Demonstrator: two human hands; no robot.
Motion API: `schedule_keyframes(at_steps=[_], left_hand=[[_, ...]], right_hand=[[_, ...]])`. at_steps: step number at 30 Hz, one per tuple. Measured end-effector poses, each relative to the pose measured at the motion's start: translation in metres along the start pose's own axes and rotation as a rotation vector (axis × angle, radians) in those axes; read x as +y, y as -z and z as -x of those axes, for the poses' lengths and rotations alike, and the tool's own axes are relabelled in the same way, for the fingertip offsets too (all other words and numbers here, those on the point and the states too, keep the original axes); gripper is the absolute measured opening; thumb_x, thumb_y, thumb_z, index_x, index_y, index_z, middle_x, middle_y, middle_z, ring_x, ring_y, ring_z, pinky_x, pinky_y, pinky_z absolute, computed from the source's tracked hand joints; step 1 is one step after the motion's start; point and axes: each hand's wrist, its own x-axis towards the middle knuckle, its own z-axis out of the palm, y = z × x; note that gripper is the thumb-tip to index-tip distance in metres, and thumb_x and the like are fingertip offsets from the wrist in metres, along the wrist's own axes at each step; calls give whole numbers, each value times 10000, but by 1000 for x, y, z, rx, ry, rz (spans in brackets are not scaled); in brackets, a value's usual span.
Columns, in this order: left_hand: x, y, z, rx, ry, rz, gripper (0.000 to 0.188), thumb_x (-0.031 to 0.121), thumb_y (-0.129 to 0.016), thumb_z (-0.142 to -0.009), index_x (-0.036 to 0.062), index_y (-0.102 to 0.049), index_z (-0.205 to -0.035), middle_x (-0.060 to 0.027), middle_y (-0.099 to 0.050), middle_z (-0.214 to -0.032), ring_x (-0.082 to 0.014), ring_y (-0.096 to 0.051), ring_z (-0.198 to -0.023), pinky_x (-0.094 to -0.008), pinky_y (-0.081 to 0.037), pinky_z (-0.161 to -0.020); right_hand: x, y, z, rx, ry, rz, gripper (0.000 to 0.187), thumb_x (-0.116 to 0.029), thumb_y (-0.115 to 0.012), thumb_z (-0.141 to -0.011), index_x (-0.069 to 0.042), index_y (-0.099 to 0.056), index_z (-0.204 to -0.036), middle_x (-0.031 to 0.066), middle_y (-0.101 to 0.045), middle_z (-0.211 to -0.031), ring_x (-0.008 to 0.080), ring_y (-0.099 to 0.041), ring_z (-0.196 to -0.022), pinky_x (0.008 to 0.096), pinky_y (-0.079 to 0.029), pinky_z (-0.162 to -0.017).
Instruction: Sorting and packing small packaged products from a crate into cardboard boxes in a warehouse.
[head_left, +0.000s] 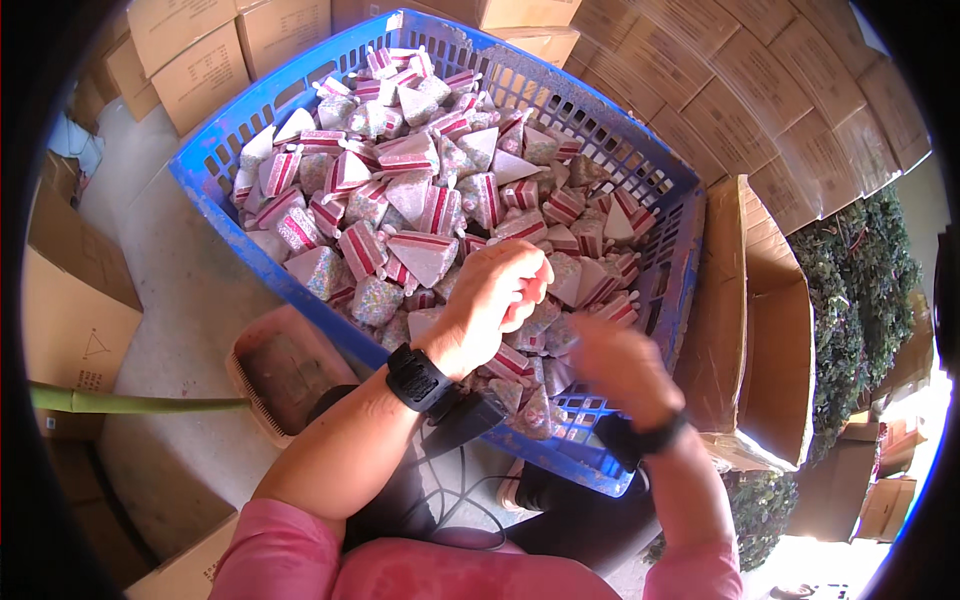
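Note:
A large blue plastic basket [255, 265] with slotted walls is heaped with cake-slice ornaments [422, 255]. They are pale wedges with red bands and speckled, glittery sides. My left hand [495, 300] is over the near part of the heap with its fingers curled closed. Whatever it may hold is hidden by the fingers. To its right, my right hand [622, 365] hovers over the basket's near right part, smeared by motion. Its fingers cannot be made out. Both wrists wear dark bands.
An open cardboard box [728, 320] stands against the basket's right side. A pinkish pan [290, 370] lies on the floor at left, touched by a green pole [130, 400]. Stacked cartons [740, 90] line the back, with green foliage [860, 290] at right. Cables hang near my legs.

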Motion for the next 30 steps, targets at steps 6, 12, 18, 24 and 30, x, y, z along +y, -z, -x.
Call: schedule_keyframes(at_steps=[6, 12, 18, 24, 30], left_hand=[[4, 1, 1, 62, 7, 32, 213, 234, -473, -854, 56, -528, -752, 7, -477, -618, -30, -357, -438, -160, -237, -365], [5, 4, 2, 68, 22, -45, 150, 177, -489, -848, 52, -555, -799, 26, -484, -618, -9, -372, -447, -136, -252, -364], [7, 9, 6, 54, 18, 56, 148, 171, -488, -847, 46, -548, -794, 22, -470, -601, -20, -372, -437, -145, -254, -357], [6, 2, 3, 64, 29, 22, 127, 128, -482, -830, 20, -541, -799, -11, -478, -602, -50, -373, -417, -174, -254, -350], [-10, 3, -6, 123, 13, -30, 106, 58, -468, -775, 25, -555, -826, -13, -496, -636, -46, -384, -430, -159, -255, -357]], right_hand=[[74, -69, -24, -1113, 80, 878, 402, -288, -522, -754, -112, -528, -1116, 142, -608, -922, 295, -609, -745, 363, -489, -640], [35, -57, -30, -1137, -359, 336, 312, -254, -537, -752, -109, -571, -1026, 88, -596, -815, 205, -597, -645, 319, -496, -565], [-38, 16, -18, -359, -65, 319, 235, -185, -566, -700, -52, -575, -894, 151, -604, -794, 262, -603, -749, 323, -475, -648], [-77, 186, 24, 491, 18, 687, 276, -43, -507, -697, 3, -514, -969, 155, -543, -893, 285, -558, -791, 354, -449, -740], [-54, 140, -8, 403, 109, 887, 233, -137, -472, -730, -62, -565, -930, 185, -546, -967, 339, -529, -892, 409, -428, -777]])
